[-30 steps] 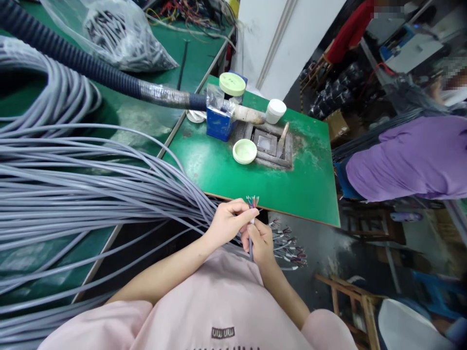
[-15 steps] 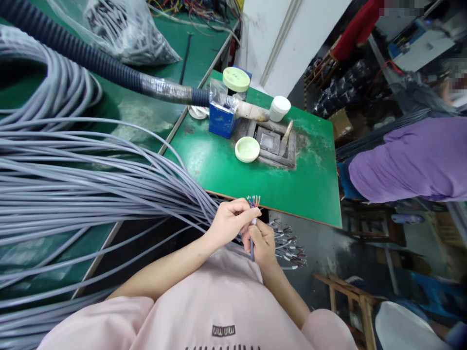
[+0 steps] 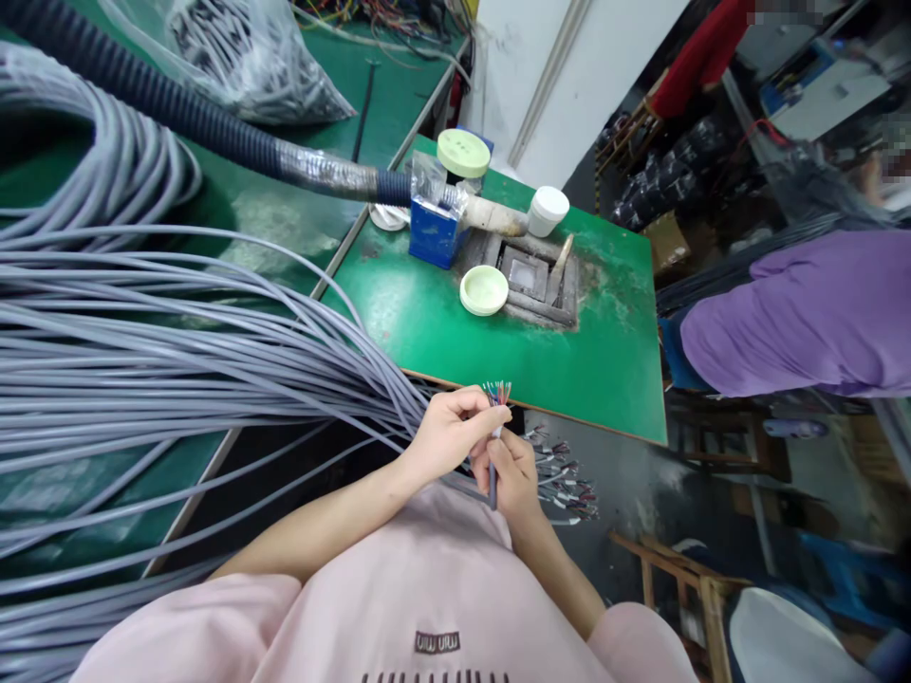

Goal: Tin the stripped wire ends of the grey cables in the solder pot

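Both hands meet in front of my body at the near edge of the green table, closed on one grey multi-core cable (image 3: 492,489). My left hand (image 3: 455,427) pinches it near the stripped end, thumb lying across. Just below, my right hand (image 3: 511,470) grips the jacket. Thin coloured wires (image 3: 498,393) with bare bright tips fan out above my fingers. More stripped cable ends (image 3: 566,484) hang in a bunch beyond my right hand. To the left spreads a large bundle of grey cables (image 3: 213,351).
On the green table (image 3: 427,341) are a square solder pot (image 3: 525,275) with a scraper (image 3: 560,266), a pale green dish (image 3: 484,290), a white tub (image 3: 548,211) and a blue box (image 3: 433,232) bearing a black hose (image 3: 213,133). A co-worker in purple (image 3: 811,313) is at right.
The view has shifted very slightly. Both hands keep their hold on the cable, and the coloured wire ends sit a little differently above the fingers.
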Motion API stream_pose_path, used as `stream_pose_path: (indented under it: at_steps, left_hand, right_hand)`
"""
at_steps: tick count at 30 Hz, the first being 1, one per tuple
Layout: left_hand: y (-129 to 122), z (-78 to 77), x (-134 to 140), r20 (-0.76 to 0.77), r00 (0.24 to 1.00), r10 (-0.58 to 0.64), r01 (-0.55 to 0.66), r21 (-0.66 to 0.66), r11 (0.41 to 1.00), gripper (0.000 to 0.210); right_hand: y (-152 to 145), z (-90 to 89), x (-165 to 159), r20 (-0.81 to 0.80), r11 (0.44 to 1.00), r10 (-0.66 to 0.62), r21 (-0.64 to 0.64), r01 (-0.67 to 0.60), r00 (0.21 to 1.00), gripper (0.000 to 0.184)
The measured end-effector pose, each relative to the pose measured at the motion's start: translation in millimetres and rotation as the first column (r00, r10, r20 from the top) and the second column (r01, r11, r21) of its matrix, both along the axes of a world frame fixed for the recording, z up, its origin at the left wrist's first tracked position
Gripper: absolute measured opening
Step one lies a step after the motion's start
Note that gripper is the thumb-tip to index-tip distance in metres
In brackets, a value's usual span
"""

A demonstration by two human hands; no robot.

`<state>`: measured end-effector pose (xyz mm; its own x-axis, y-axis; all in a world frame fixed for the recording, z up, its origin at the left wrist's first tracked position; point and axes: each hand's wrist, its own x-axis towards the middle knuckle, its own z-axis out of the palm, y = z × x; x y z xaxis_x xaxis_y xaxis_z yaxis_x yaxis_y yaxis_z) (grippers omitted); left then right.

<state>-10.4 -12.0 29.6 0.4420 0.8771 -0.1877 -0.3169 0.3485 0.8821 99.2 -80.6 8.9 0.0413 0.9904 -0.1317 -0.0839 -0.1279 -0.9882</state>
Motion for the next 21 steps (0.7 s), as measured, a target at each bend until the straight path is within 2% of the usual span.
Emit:
stream_pose_path:
  at_steps: [21]
  left_hand:
    - [-0.3, -0.9, 0.5, -0.004, 1.000, -0.008, 0.008, -0.045, 0.999, 0.040]
  right_hand:
    - [-2.7, -8.5, 2.3, -0.063, 1.000, 0.027, 0.007, -0.027, 0.998, 0.034]
